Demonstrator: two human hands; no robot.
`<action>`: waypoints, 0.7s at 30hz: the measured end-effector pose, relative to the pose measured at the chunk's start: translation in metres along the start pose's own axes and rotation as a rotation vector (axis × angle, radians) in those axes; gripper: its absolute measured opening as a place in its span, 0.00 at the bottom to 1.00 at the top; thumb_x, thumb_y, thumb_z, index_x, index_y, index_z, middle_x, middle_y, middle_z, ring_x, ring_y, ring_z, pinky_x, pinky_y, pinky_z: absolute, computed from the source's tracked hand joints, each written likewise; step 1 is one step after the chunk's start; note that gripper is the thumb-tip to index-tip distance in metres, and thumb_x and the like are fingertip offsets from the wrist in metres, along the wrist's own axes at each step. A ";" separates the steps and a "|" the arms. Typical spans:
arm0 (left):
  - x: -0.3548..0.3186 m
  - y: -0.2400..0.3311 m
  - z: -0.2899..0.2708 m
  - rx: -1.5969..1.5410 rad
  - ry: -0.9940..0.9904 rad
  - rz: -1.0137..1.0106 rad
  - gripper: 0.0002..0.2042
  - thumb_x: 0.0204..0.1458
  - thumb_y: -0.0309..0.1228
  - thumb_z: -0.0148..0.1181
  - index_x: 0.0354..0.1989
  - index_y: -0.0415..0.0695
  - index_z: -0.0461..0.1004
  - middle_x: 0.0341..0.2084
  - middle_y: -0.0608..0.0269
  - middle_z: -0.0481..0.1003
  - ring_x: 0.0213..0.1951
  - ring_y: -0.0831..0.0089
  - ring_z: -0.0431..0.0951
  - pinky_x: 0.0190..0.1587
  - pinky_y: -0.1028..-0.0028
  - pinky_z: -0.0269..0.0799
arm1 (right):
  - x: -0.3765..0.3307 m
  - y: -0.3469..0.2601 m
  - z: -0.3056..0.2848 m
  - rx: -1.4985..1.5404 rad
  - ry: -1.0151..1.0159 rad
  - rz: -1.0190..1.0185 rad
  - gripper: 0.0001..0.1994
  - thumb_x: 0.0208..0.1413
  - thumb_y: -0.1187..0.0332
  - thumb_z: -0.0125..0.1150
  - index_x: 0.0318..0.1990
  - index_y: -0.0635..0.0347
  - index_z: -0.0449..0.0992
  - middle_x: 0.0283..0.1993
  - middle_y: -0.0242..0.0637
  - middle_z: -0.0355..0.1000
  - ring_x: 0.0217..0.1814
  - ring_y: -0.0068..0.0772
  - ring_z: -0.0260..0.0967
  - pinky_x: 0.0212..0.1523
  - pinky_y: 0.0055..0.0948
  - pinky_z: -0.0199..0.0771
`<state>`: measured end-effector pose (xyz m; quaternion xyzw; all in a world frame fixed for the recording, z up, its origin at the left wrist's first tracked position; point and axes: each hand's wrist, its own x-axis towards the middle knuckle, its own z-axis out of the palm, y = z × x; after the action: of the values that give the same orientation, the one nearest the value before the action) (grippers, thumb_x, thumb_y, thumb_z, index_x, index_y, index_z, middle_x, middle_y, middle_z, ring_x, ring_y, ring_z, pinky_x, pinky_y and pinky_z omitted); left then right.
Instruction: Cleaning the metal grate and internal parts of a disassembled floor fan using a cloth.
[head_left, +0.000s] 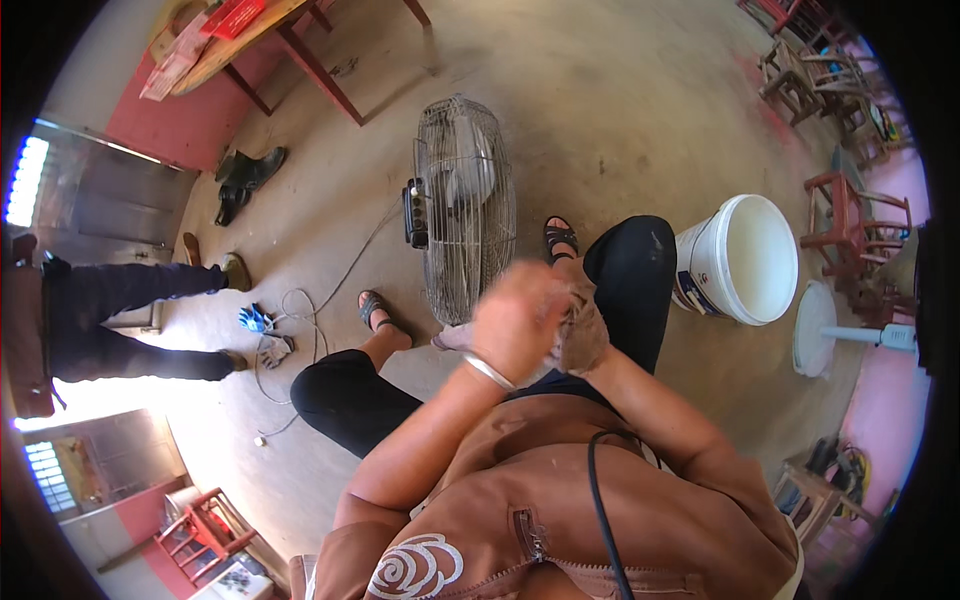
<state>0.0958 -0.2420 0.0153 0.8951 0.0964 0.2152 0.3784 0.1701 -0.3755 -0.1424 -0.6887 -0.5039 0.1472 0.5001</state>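
My left hand (522,318), with a white bangle at its wrist, is closed and blurred by motion in front of my lap. It presses against a bunched grey-brown cloth (586,328), part of which sticks out past the hand's left side. My right hand (598,362) is closed around the same cloth, which hides most of its fingers. Just beyond my hands a fan head (465,200) in a round wire cage stands on edge on the floor between my feet. A dark control box (415,213) is fixed to the fan's left side.
A white bucket (768,262) stands by my right knee, near a white fan base (816,330). On the left, a power cable (318,325) loops past gloves (272,350) and a person's legs (150,290). A wooden table (235,50) and small chairs (845,215) stand farther off.
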 end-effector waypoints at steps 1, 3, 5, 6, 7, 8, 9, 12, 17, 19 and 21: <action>0.017 -0.010 -0.006 0.099 0.152 0.003 0.13 0.45 0.24 0.64 0.41 0.42 0.75 0.37 0.51 0.75 0.42 0.53 0.76 0.46 0.63 0.72 | 0.002 0.016 0.001 0.056 0.021 0.032 0.13 0.61 0.68 0.53 0.52 0.58 0.69 0.52 0.34 0.70 0.51 0.26 0.69 0.50 0.28 0.70; 0.028 -0.061 -0.020 0.212 0.305 -0.059 0.16 0.50 0.29 0.61 0.47 0.41 0.72 0.47 0.47 0.71 0.51 0.49 0.69 0.55 0.60 0.64 | 0.034 0.015 -0.008 0.300 0.057 0.073 0.17 0.56 0.68 0.57 0.54 0.58 0.68 0.52 0.39 0.70 0.54 0.33 0.67 0.54 0.32 0.68; 0.015 -0.114 -0.020 0.209 0.285 -0.353 0.23 0.58 0.40 0.53 0.59 0.42 0.65 0.59 0.46 0.61 0.61 0.47 0.59 0.63 0.56 0.54 | 0.102 -0.011 -0.025 0.645 0.236 0.187 0.22 0.52 0.69 0.59 0.55 0.59 0.66 0.52 0.45 0.68 0.57 0.43 0.65 0.57 0.38 0.64; 0.012 -0.129 -0.013 0.220 0.282 -0.345 0.23 0.58 0.40 0.53 0.59 0.42 0.65 0.59 0.46 0.61 0.61 0.47 0.59 0.63 0.56 0.54 | 0.128 -0.016 -0.022 0.805 0.395 0.293 0.23 0.52 0.71 0.58 0.57 0.61 0.64 0.54 0.48 0.67 0.60 0.47 0.63 0.59 0.40 0.63; 0.006 -0.142 -0.007 0.155 0.275 -0.368 0.25 0.59 0.41 0.51 0.62 0.43 0.61 0.60 0.47 0.60 0.62 0.48 0.57 0.64 0.56 0.51 | 0.141 -0.018 -0.011 0.817 0.402 0.291 0.23 0.52 0.71 0.58 0.57 0.61 0.64 0.54 0.48 0.67 0.60 0.47 0.63 0.59 0.40 0.63; -0.001 -0.155 -0.001 0.090 0.263 -0.392 0.27 0.60 0.42 0.48 0.65 0.43 0.58 0.62 0.48 0.59 0.64 0.50 0.55 0.66 0.57 0.48 | 0.152 -0.019 0.002 0.392 0.449 0.162 0.22 0.54 0.73 0.55 0.58 0.63 0.63 0.55 0.49 0.67 0.60 0.50 0.63 0.60 0.42 0.62; -0.005 -0.165 0.003 0.156 0.234 -0.326 0.30 0.59 0.43 0.48 0.68 0.44 0.52 0.64 0.49 0.57 0.65 0.51 0.52 0.67 0.57 0.43 | 0.162 -0.019 0.014 -0.039 0.487 0.033 0.22 0.55 0.75 0.52 0.59 0.65 0.63 0.56 0.50 0.66 0.61 0.53 0.63 0.61 0.44 0.62; -0.011 -0.170 0.019 0.383 0.252 -0.322 0.34 0.58 0.47 0.49 0.69 0.43 0.51 0.67 0.52 0.53 0.67 0.50 0.48 0.69 0.57 0.39 | 0.126 -0.034 0.044 -0.132 0.499 -0.073 0.23 0.53 0.77 0.50 0.58 0.66 0.63 0.58 0.54 0.64 0.63 0.57 0.60 0.62 0.48 0.59; -0.004 -0.151 0.006 0.099 0.238 -0.340 0.33 0.58 0.44 0.50 0.68 0.43 0.51 0.69 0.55 0.52 0.68 0.49 0.47 0.69 0.57 0.39 | 0.060 -0.011 0.070 -0.281 0.359 -0.124 0.21 0.53 0.72 0.52 0.56 0.65 0.65 0.58 0.52 0.65 0.64 0.55 0.60 0.64 0.52 0.56; -0.002 -0.148 0.004 -0.007 0.253 -0.431 0.31 0.58 0.40 0.53 0.68 0.41 0.52 0.68 0.51 0.53 0.67 0.48 0.48 0.68 0.55 0.42 | 0.055 -0.005 0.075 -0.371 0.272 -0.120 0.20 0.53 0.71 0.53 0.55 0.64 0.66 0.58 0.52 0.65 0.64 0.54 0.60 0.65 0.53 0.54; 0.005 -0.139 0.005 0.119 0.272 -0.415 0.31 0.58 0.40 0.53 0.67 0.40 0.52 0.67 0.48 0.53 0.66 0.47 0.50 0.68 0.55 0.44 | 0.060 -0.006 0.072 -0.417 0.237 -0.113 0.19 0.52 0.70 0.53 0.52 0.64 0.68 0.57 0.50 0.67 0.65 0.53 0.59 0.67 0.54 0.50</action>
<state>0.1011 -0.1470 -0.0862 0.8396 0.3407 0.2453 0.3448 0.1429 -0.2866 -0.1524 -0.7600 -0.4990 -0.0702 0.4104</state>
